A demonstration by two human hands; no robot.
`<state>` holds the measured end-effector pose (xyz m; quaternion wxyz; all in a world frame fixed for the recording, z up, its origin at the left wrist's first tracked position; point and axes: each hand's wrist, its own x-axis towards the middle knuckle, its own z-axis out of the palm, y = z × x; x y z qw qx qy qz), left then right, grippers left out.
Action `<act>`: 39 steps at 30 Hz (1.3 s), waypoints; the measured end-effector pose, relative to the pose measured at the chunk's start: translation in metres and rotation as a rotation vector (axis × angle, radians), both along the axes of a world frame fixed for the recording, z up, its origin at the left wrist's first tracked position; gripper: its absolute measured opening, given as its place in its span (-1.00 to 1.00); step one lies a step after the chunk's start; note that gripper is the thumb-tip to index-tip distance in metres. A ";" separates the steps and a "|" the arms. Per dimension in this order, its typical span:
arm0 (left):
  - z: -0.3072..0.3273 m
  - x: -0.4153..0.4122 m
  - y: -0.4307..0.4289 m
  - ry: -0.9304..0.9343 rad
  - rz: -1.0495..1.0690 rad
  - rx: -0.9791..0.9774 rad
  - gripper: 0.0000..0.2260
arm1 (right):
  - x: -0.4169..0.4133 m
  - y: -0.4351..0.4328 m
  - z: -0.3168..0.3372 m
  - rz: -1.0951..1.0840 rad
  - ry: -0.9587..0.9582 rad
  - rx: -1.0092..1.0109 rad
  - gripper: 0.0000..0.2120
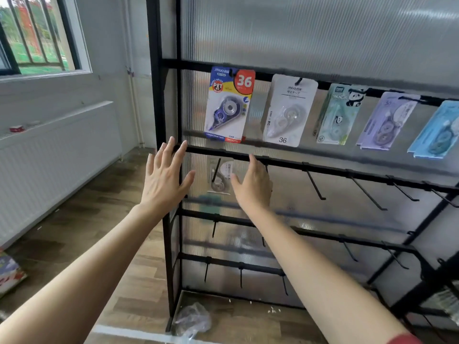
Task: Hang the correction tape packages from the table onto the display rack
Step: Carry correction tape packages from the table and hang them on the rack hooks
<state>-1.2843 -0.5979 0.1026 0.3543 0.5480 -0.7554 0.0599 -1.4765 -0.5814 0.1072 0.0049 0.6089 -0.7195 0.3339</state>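
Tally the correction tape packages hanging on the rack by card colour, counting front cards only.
blue-and-red package: 1
white packages: 2
mint panda package: 1
lavender package: 1
light blue package: 1
Total: 6

Barred window (37, 36) at upper left let in daylight; white wall (109, 58) carried a long white radiator (57, 155) beneath it; brown wood-plank floor (99, 214) below.

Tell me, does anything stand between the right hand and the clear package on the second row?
Nothing visible does. The right hand is open just beside the clear package, which hangs on the leftmost hook of the second bar.
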 end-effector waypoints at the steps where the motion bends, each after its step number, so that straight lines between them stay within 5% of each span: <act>1: -0.009 0.000 0.009 -0.026 0.011 0.016 -0.42 | 0.001 0.009 -0.009 0.021 0.048 0.021 -0.35; 23: -0.175 0.050 0.401 -0.067 0.487 0.487 -0.38 | 0.058 0.312 -0.171 0.558 0.429 0.460 -0.28; 39: -0.180 0.286 0.755 0.141 1.194 0.636 -0.36 | 0.373 0.553 -0.172 1.207 0.629 0.405 -0.30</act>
